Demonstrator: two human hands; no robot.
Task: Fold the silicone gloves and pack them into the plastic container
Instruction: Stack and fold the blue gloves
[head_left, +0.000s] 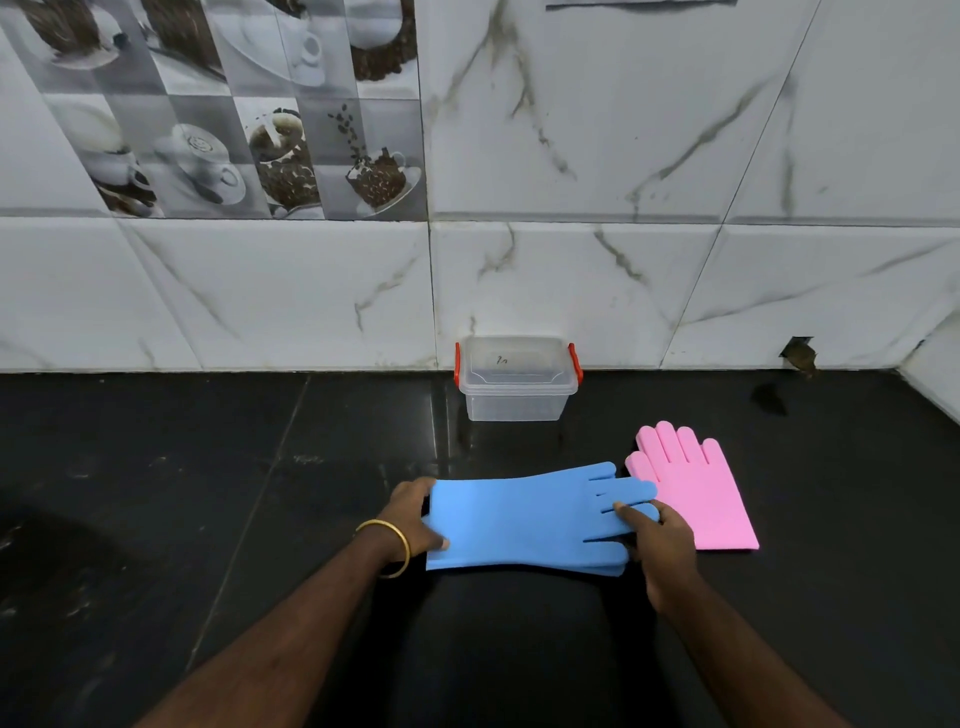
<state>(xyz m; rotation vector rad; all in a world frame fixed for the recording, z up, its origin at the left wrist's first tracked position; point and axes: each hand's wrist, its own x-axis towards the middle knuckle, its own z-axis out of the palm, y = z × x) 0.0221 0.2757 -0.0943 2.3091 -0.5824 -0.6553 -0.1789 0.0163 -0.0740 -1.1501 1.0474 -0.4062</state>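
1. Head view: the blue gloves (524, 519) lie flat on the dark surface (208, 493), cuff to the left and fingers to the right; a second edge under the fingertips suggests a stacked pair.
2. The left hand (413, 519) has its grip closed on the cuff end, thumb on top. The right hand (660, 540) pinches the glove's fingertips.
3. The pink gloves (691, 488) lie flat just beside, to the right, partly under the blue fingertips.
4. The plastic container (514, 379) stands against the wall behind, lid on, red latches at its sides, apart from the gloves.
5. Judgement: the silicone looks light, floppy and grippy, likely to spring open once folded. Holding both ends suits a fold in half, then pressing the crease.
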